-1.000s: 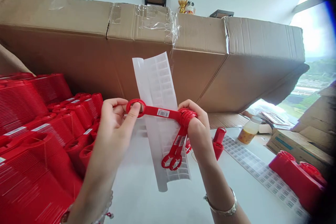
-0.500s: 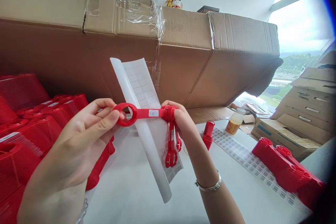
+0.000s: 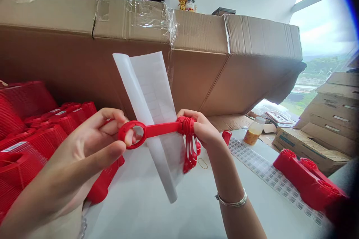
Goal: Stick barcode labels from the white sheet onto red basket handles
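Note:
A red plastic strap (image 3: pixel 160 130) with a ring at its left end stretches between my two hands; no label shows on its face. My left hand (image 3: pixel 97 145) has a fingertip hooked through that ring, its thumb apart just below. My right hand (image 3: pixel 203 129) is closed around a bunch of red rings at the strap's other end. Several more red straps (image 3: pixel 190 153) dangle beneath it. A partly rolled white label sheet (image 3: pixel 153 97) stands slanted behind the strap, against my right hand, whose hidden fingers leave its grip unclear.
Bundled stacks of red straps (image 3: pixel 53 130) fill the left side. To the right lie a barcode label sheet (image 3: pixel 269 171), red strap bundles (image 3: pixel 308 179), a jar (image 3: pixel 254 130) and an open carton (image 3: pixel 311 147). Large cardboard (image 3: pixel 202 78) stands behind; a rubber band (image 3: pixel 202 163) lies on the white table (image 3: pixel 134 209).
The strap that showed a barcode label is no longer stretched out; one without a visible label is. More straps dangle below my right hand. My left thumb has come off the ring.

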Demonstrator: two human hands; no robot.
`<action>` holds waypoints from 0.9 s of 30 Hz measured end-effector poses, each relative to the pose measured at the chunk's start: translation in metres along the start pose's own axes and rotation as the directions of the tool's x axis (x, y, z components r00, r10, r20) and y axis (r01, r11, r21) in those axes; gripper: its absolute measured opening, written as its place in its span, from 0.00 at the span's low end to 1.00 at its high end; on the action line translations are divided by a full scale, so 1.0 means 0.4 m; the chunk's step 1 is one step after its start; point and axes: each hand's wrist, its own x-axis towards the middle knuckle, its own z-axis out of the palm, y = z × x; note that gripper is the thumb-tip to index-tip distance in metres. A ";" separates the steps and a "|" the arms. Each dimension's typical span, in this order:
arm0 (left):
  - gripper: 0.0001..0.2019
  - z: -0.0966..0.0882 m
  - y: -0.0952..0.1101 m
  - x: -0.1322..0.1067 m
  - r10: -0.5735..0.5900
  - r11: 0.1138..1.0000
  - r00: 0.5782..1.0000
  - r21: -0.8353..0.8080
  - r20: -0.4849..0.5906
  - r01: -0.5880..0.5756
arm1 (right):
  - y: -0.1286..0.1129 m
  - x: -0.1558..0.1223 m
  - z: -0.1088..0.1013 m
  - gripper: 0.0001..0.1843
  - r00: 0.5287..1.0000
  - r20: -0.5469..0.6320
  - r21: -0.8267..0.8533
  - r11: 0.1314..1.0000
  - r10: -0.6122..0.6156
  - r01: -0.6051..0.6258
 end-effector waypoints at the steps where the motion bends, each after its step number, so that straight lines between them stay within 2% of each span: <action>1: 0.20 -0.002 0.001 0.000 -0.018 1.000 1.000 0.001 0.005 0.018 | -0.005 -0.006 0.003 0.04 1.000 0.017 -0.005 1.000 0.002 -0.002; 3: 0.17 0.002 0.009 -0.001 -0.077 0.997 0.997 0.024 -0.030 0.078 | -0.015 -0.021 0.012 0.08 0.999 0.040 0.001 1.000 -0.006 0.006; 6: 0.18 0.013 0.023 0.005 -0.053 0.983 0.956 0.155 -0.288 0.101 | -0.025 -0.039 0.027 0.11 0.998 0.027 -0.009 0.998 -0.055 0.055; 7: 0.18 0.015 0.024 0.009 -0.017 0.977 0.943 0.196 -0.332 0.087 | -0.027 -0.043 0.032 0.11 0.997 0.016 -0.022 0.997 -0.073 0.073; 8: 0.19 0.014 0.023 0.014 0.015 0.974 0.944 0.218 -0.328 0.061 | -0.028 -0.046 0.035 0.10 0.996 0.010 -0.038 0.995 -0.088 0.088; 9: 0.20 0.012 0.019 0.019 0.033 0.975 0.959 0.220 -0.281 0.031 | -0.028 -0.047 0.039 0.10 0.995 0.012 -0.055 0.994 -0.098 0.099; 12: 0.20 0.009 -0.003 0.038 -0.006 0.994 0.994 0.108 -0.113 0.018 | -0.025 -0.046 0.048 0.12 0.990 0.089 -0.082 0.990 -0.109 0.116; 15: 0.17 0.020 -0.031 0.058 -0.058 0.996 0.995 -0.077 -0.076 0.053 | -0.020 -0.042 0.057 0.14 0.979 0.175 -0.080 0.990 -0.101 0.116; 17: 0.15 0.030 -0.049 0.072 -0.061 0.985 0.997 -0.165 -0.054 0.052 | -0.017 -0.040 0.062 0.13 0.980 0.180 -0.101 0.989 -0.087 0.106; 21: 0.16 0.040 -0.081 0.101 -0.010 0.989 0.998 -0.150 -0.066 0.000 | -0.009 -0.034 0.065 0.12 0.987 0.149 -0.154 0.985 -0.059 0.082; 27: 0.26 0.066 -0.101 0.106 0.056 0.993 0.977 -0.092 -0.207 -0.077 | -0.007 -0.026 0.056 0.12 0.991 0.136 -0.124 0.992 -0.012 0.029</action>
